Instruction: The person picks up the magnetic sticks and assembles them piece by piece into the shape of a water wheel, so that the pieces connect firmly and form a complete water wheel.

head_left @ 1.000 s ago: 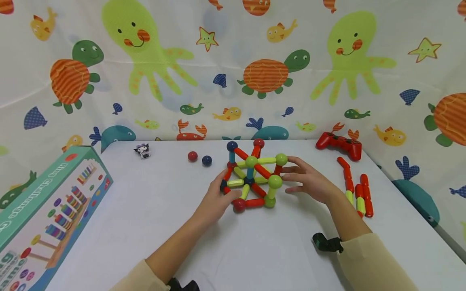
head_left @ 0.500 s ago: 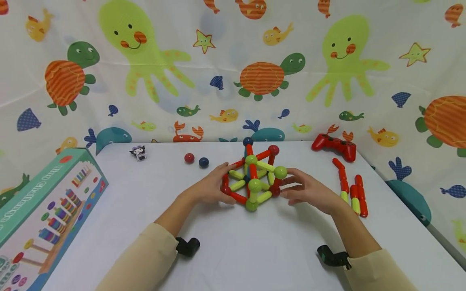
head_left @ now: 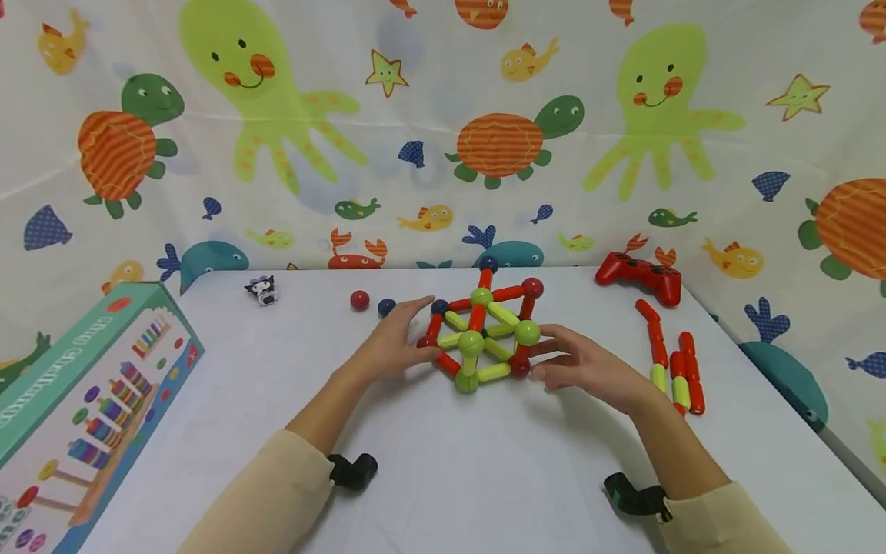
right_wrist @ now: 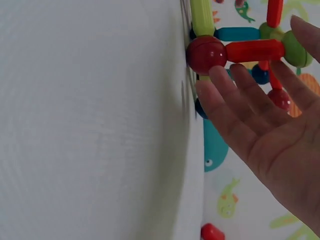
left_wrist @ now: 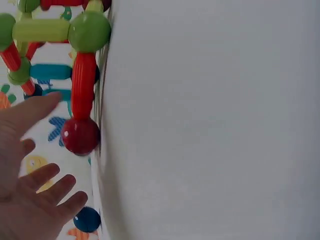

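Observation:
A magnetic stick-and-ball structure (head_left: 477, 331) of red, lime and blue pieces stands on the white table between both hands. At its left side is my left hand (head_left: 391, 346), thumb and fingers spread around a dark red ball (left_wrist: 81, 136). The left wrist view shows those fingers apart, not wrapped round a piece. My right hand (head_left: 591, 365) is at the structure's right side. Its lightly bent fingers touch or nearly touch another dark red ball (right_wrist: 206, 55) and the red stick (right_wrist: 255, 50) joined to it. Some far pieces are hidden behind nearer ones.
A loose red ball (head_left: 359, 300) and dark blue ball (head_left: 387, 307) lie behind the left hand, near a small figurine (head_left: 262, 290). A toy box (head_left: 104, 400) stands at left. Several joined sticks (head_left: 685, 369) and a red game controller (head_left: 640, 277) lie at right.
The structure has turned clockwise as seen from above, its front lime post shifting left. My left hand has moved from the front-left to the left side; the right hand has stayed beside it.

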The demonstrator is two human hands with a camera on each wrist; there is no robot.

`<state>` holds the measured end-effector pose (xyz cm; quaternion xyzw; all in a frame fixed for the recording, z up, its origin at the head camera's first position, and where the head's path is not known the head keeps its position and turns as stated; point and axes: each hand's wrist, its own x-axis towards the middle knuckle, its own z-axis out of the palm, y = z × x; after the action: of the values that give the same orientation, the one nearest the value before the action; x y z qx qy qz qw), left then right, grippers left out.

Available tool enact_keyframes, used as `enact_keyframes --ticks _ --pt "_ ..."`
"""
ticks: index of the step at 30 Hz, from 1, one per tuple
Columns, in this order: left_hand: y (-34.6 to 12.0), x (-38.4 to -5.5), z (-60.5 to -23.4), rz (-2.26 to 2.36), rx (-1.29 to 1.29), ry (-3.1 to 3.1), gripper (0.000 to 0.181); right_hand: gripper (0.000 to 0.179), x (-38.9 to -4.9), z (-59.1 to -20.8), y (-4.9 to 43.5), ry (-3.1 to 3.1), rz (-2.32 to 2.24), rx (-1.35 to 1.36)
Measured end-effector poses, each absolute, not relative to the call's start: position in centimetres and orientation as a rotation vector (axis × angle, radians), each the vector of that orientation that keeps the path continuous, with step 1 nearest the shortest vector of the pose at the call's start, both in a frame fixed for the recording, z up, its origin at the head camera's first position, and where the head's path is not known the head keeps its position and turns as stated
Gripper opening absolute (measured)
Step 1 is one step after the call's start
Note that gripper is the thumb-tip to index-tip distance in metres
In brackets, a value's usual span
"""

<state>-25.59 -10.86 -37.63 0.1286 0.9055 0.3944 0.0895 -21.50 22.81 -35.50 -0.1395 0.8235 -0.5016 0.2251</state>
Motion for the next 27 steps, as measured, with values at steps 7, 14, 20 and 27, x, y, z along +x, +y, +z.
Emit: enact_keyframes --ticks 7,14,20,27 --pt "-8.7 -21.1 -36.2 1.625 0.047 2.385 0.07 0.068 -21.7 -35.2 21.9 2.388 -1.422 -0.401" --pt "-7.9 -18.4 -36.4 1.733 -0.06 2.241 0.076 0.059 -22.2 -35.4 20.9 2.389 -1.491 -0.376" --pt "-7.8 -17.9 -36.6 1.725 -0.003 2.263 0.073 0.059 -22.3 -35.6 21.0 2.351 -1.521 -0.384" --pt "-7.6 -17.9 -36.8 1.728 0.039 2.273 0.072 0.055 -22.6 -35.6 21.5 2.373 -1.552 -0.356"
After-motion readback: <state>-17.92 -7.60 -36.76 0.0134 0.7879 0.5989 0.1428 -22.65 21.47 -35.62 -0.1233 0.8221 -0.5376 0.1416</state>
